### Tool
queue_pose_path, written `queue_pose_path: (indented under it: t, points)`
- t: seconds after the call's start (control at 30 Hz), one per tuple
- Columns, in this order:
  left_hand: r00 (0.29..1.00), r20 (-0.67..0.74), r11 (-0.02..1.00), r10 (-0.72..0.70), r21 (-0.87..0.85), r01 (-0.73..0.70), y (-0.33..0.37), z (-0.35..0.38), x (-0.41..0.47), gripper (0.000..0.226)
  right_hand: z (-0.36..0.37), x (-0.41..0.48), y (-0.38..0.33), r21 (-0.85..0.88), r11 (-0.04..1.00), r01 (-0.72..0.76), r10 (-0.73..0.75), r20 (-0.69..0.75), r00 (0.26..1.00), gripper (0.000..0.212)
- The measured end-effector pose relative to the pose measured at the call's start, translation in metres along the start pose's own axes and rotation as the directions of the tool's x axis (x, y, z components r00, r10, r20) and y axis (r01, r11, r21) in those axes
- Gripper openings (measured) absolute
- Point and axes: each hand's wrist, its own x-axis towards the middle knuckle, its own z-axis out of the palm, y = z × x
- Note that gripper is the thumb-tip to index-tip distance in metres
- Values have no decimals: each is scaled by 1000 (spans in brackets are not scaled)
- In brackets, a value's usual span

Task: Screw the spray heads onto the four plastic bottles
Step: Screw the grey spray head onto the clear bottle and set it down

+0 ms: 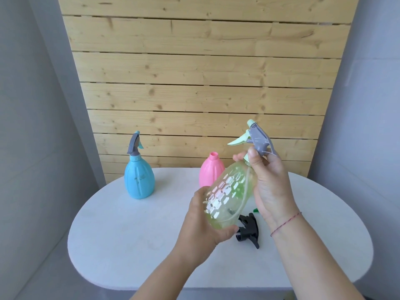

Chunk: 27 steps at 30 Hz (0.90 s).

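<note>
I hold a clear green bottle (229, 191) tilted above the table. My left hand (201, 226) cups its base. My right hand (270, 182) grips the neck and collar of its grey and mint spray head (255, 139), which sits on the bottle. A blue bottle (139, 180) with a grey spray head (134, 144) stands upright at the back left. A pink bottle (211, 169) stands behind the green one with its neck bare. A black spray head (249, 231) lies on the table beneath my hands.
The white oval table (129, 245) stands against a wooden plank wall (205, 72). A small green piece (256, 210) peeks out beside my right wrist, mostly hidden. Grey walls flank both sides.
</note>
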Motion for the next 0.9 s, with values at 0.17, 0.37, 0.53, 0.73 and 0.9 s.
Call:
queue_pose_path:
  t: [0.17, 0.37, 0.53, 0.73, 0.9]
  points:
    - [997, -66, 983, 29, 181, -17, -1, -2, 2, 89, 9, -12, 12, -9, 999, -41, 41, -4, 999, 43]
    - [995, 48, 996, -83, 36, 81, -6, -21, 7, 67, 10, -13, 5, -209, 968, -138, 197, 293, 936, 36]
    - [996, -75, 997, -45, 67, 50, -8, -16, 8, 72, 18, -15, 8, -289, 957, -22, 97, 248, 964, 28]
    - [995, -94, 997, -30, 72, 37, -16, -36, 15, 71, 36, -22, 29, -327, 945, -20, 117, 282, 952, 34]
    - [987, -135, 991, -88, -108, 74, -25, -74, 25, 55, 42, -33, 67, -446, 868, -219, 397, 356, 846, 55]
